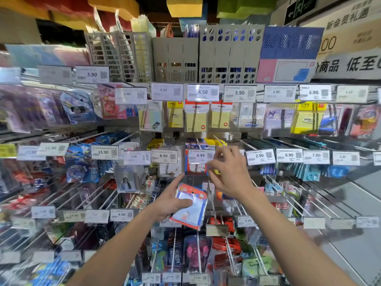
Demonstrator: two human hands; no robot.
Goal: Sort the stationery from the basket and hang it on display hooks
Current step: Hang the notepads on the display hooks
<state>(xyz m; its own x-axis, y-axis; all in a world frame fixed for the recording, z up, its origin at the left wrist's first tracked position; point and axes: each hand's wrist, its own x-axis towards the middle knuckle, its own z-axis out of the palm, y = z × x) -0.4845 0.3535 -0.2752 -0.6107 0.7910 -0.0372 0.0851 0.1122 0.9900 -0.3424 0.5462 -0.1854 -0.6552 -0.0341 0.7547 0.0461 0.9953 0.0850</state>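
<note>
- Bare metal hooks [90,195] stick out of the rack on the left. The packets hanging around them are too blurred to count.
- One left hand [168,203] grips one notepad packet [193,209]. The thumb lies across the front and the fingers go behind, with the forefinger pointing up.
- The notepad packet has a red and blue border and is tilted. It is held in the air in front of the rack, below the middle row of price tags, and is on no hook.
- Seven price tags in that middle row can be read: 15.90, 2.90, 8.99, 6.99, 2.90, 6.90 and 7.90.
- Behind the 6.99 tag [199,156] hangs one red-edged packet [195,169], just above the held one.
- Two yellow sticky-note packs [196,118] with red tops hang side by side in the row above.
- One right hand [228,174] is raised just to the right of the 6.99 tag. Its fingers are bent and the tips are near the tag's edge. I cannot tell whether they pinch anything.
- One blue file rack [288,42] stands on the top shelf to the right.
</note>
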